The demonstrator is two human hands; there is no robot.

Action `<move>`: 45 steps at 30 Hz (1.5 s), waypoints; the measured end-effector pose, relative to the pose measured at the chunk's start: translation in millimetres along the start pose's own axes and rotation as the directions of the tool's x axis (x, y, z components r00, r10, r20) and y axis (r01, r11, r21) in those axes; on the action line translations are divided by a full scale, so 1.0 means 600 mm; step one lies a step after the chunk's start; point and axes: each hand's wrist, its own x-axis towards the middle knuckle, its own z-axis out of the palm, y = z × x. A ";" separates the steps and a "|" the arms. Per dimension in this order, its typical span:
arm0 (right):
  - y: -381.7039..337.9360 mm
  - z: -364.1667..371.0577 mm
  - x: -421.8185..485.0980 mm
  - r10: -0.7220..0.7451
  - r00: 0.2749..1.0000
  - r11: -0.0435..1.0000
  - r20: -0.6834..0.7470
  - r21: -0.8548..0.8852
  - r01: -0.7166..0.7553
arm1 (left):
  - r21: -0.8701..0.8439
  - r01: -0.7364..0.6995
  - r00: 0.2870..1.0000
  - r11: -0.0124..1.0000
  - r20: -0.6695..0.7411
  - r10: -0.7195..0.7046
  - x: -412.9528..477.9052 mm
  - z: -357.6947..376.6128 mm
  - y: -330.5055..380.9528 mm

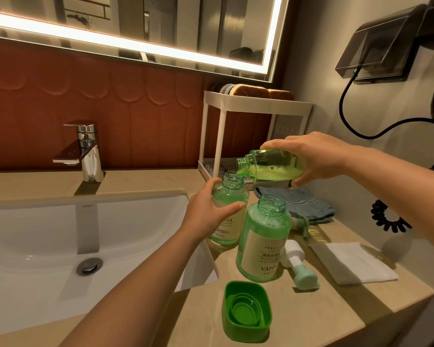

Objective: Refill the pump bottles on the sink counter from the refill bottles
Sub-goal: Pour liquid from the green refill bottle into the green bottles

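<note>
My left hand grips an open green pump bottle that stands upright on the beige counter beside the sink. My right hand holds a green refill bottle tipped on its side, its open mouth just above the pump bottle's neck, and green foamy liquid lies along its lower side. A second, larger open green bottle stands nearer to me, filled high with liquid. Two pump heads lie on the counter: one with a white collar and teal nozzle, another behind the larger bottle.
A green cap lies upside down near the counter's front edge. The white basin and chrome tap are on the left. A blue cloth, a white tissue, a white shelf rack and a coiled black cord crowd the right.
</note>
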 end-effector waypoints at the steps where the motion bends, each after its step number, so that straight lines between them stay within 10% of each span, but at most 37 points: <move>1: 0.001 0.000 0.000 -0.001 1.000 1.000 -0.001 0.001 0.001 | -0.001 -0.001 1.000 1.000 0.000 0.001 0.000 0.000 0.000; 45: -0.005 -0.017 0.004 -0.016 1.000 0.994 -0.003 -0.105 0.016 | -0.014 -0.004 1.000 1.000 -0.004 0.004 0.004 0.003 -0.008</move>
